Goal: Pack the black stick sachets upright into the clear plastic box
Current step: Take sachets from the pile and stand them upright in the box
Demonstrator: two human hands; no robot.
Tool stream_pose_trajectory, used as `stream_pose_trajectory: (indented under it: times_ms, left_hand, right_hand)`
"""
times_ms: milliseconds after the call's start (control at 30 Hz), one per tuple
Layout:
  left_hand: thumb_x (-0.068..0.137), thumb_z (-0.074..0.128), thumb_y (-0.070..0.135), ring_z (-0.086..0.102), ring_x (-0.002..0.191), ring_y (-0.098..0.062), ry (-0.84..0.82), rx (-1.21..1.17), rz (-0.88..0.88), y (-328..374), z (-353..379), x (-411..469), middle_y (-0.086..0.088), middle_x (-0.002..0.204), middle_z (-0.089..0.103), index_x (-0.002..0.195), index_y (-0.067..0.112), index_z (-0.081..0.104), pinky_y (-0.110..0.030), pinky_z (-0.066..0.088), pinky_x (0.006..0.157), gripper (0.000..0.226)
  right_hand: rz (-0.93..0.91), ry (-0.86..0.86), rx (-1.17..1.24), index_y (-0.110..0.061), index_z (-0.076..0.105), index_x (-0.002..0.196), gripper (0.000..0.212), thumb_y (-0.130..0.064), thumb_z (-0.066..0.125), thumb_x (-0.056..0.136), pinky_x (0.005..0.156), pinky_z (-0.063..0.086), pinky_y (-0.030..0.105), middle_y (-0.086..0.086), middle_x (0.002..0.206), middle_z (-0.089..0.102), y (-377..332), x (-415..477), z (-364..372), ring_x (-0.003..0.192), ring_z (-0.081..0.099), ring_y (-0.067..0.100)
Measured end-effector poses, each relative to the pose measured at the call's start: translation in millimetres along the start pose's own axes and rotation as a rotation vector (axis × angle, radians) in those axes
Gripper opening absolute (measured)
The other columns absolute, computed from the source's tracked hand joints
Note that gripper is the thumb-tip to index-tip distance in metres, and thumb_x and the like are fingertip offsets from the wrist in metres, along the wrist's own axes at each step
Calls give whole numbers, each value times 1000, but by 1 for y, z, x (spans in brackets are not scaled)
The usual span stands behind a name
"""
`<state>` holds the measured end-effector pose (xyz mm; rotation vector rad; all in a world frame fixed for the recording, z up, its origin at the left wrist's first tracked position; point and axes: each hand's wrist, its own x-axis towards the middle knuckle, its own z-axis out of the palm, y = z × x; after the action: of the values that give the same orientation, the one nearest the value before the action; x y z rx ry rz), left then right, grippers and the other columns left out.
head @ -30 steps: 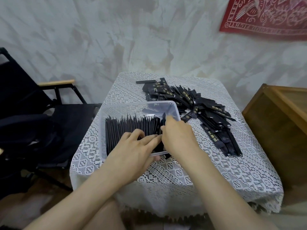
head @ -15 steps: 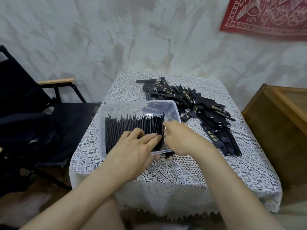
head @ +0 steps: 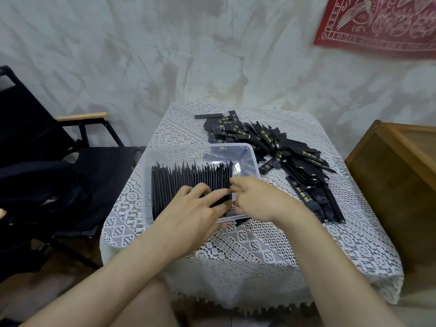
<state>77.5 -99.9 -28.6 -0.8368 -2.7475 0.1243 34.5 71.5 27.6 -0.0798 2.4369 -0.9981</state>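
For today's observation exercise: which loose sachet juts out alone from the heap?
The lone sachet at the far edge of the table, pointing left out of the heap; the others overlap one another.

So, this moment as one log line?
left hand: rests on sachet row | right hand: at row's right end | clear box: part-filled

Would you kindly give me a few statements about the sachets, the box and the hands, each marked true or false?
1. The packed sachets stand upright in the clear plastic box. True.
2. The loose sachets lie left of the box. False: they lie to its right.
3. The left hand rests on the packed row. True.
4. The box is full. False: its right end shows bare bottom.
5. The box stands on bare wood. False: it stands on a white lace cloth.
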Motion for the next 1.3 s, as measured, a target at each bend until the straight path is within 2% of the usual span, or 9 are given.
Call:
stream_pose_trajectory:
  times_ms: [200,400,567,700,833,933,1000,1133,1300]
  left_hand:
    - [94,37,59,54,102,-24,39,-50,24,-3,-3,4,10,136,58,127,37,61,-39,49,71,46]
    - [88,61,58,48,129,-27,-34,-34,53,-7,-6,11,7,136,60,118,32,71,-43,47,94,42]
    - [95,56,47,49,137,-16,-55,-111,120,-10,-2,17,4,144,57,128,25,67,-36,27,122,41]
    - [91,64,44,59,125,-16,-53,-125,87,-8,-8,16,1,132,66,116,24,73,-23,18,119,34]
    - [89,67,49,60,125,-12,-100,-107,57,-8,-12,17,4,129,68,114,29,74,-27,21,113,33]
    - [96,45,53,49,137,-17,-113,-203,18,-9,-9,14,5,143,58,126,29,69,-29,20,115,45]
    - [95,33,55,48,139,-18,-111,-189,19,-9,-7,13,6,144,57,126,30,68,-30,23,115,53]
    - [95,54,52,51,136,-18,-122,-149,5,-8,-6,12,6,140,60,123,31,71,-32,27,114,38]
    - [96,33,59,50,137,-16,-117,-158,-10,-6,-5,11,9,141,60,123,34,70,-32,29,114,52]
  right_hand:
    - [-16,-1,-95,-2,52,130,52,-6,36,80,103,49,59,23,135,58,-5,1,0,126,55,43]
    - [-65,46,-125,-21,59,120,48,-23,32,80,91,56,53,9,117,68,-1,2,0,102,66,32]
    - [-81,62,-95,-13,58,120,44,-21,36,83,98,53,59,15,119,65,0,2,-2,111,64,38]
    - [-162,130,4,0,50,115,45,-25,37,81,90,53,66,29,111,66,11,7,0,105,66,46]
    - [-243,324,357,-9,71,117,31,-8,42,104,78,63,33,12,101,74,23,-7,-15,89,75,21]
    - [-188,407,560,-9,70,112,26,-1,47,101,69,64,34,11,91,76,50,-16,-40,73,72,20]
    - [-95,558,355,-15,71,113,21,-12,55,100,73,63,38,0,88,76,78,-8,-53,78,72,16]
    - [72,812,-266,-21,67,128,33,-36,60,100,82,54,39,0,118,70,116,6,-74,102,65,25]
    - [188,625,-407,-18,57,134,66,-62,69,86,84,55,45,8,124,62,128,18,-78,110,61,33]
